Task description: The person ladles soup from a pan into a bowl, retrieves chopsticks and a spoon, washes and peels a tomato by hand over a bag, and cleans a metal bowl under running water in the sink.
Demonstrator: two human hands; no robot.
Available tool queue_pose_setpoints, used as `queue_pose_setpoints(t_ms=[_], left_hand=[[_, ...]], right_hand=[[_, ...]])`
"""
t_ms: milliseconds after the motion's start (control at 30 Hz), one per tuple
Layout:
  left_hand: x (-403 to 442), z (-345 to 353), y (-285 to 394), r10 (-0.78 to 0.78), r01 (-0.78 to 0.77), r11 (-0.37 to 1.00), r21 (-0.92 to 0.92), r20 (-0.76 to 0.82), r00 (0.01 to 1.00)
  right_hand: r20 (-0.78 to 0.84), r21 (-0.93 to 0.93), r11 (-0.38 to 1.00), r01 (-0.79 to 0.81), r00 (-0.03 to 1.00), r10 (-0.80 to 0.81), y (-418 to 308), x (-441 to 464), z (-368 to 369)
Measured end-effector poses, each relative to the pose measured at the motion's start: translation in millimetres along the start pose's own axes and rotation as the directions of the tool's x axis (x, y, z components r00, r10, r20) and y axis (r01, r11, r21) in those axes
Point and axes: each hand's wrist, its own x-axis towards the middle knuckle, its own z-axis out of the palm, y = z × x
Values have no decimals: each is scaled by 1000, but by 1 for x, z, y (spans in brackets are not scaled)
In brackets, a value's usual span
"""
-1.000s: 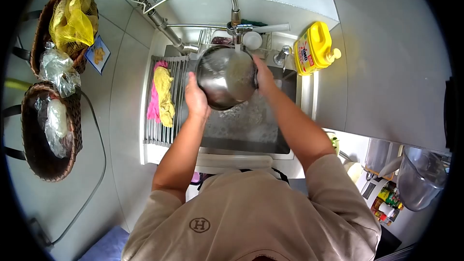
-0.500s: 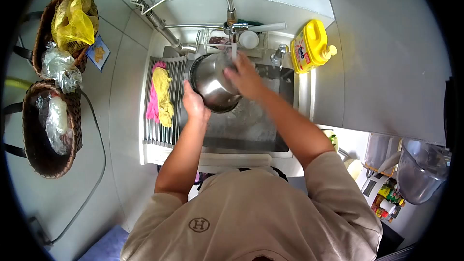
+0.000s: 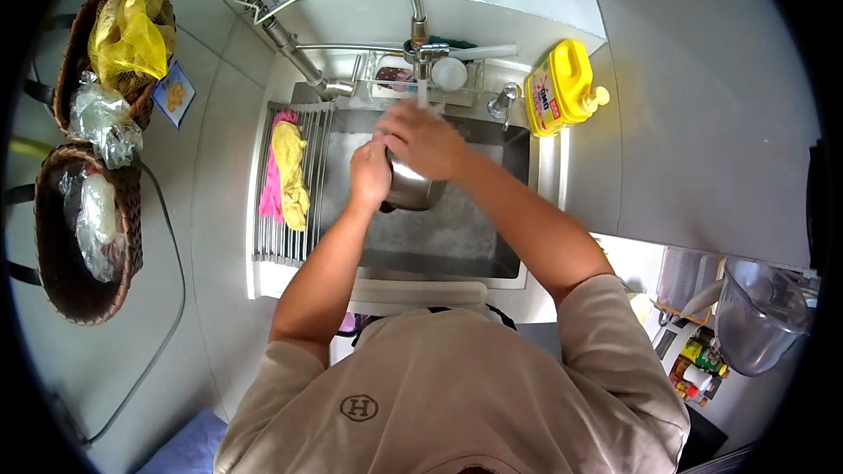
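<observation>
A shiny metal pot (image 3: 411, 188) is tilted over the sink (image 3: 430, 250), mostly covered by my hands. My left hand (image 3: 371, 174) grips its left side, with the thumb near the rim. Over the pot's upper part, just below the running faucet (image 3: 421, 70), lies my right hand (image 3: 425, 139), its fingers blurred by motion and bent towards my left hand. Whether those fingers touch the pot cannot be made out.
A roll-up rack (image 3: 320, 167) with a pink cloth (image 3: 270, 177) and a yellow cloth (image 3: 291, 171) spans the sink's left side. A yellow bottle (image 3: 558, 89) stands right of the sink. Two woven baskets (image 3: 54, 268) are at the left; a clear pitcher (image 3: 757, 320) is at the right.
The pot has gone from facing up between both hands to tilted lower in the sink. My right hand has left its right side and moved left, beside my left hand.
</observation>
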Motion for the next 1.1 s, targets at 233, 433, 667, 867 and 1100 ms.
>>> queue_pose_setpoints(t_ms=[233, 433, 667, 867, 1100], left_hand=[[-1, -23, 19, 55, -48, 994, 97, -72, 996], [7, -6, -8, 116, -116, 975, 187, 12, 993], [-2, -13, 19, 173, -182, 966, 181, 65, 983], [10, -10, 6, 152, -146, 965, 220, -11, 988], [16, -22, -40, -111, 0, 931, -364, -282, 953]], right_hand=[[372, 560, 277, -781, 536, 758, 44, -25, 0], [-86, 428, 783, -451, 842, 532, -18, -18, 1], [262, 498, 600, -627, 768, 585, 37, 4, -15], [210, 247, 900, -359, 927, 312, 12, 23, -13], [384, 576, 310, -756, 586, 714, 74, -6, 5]])
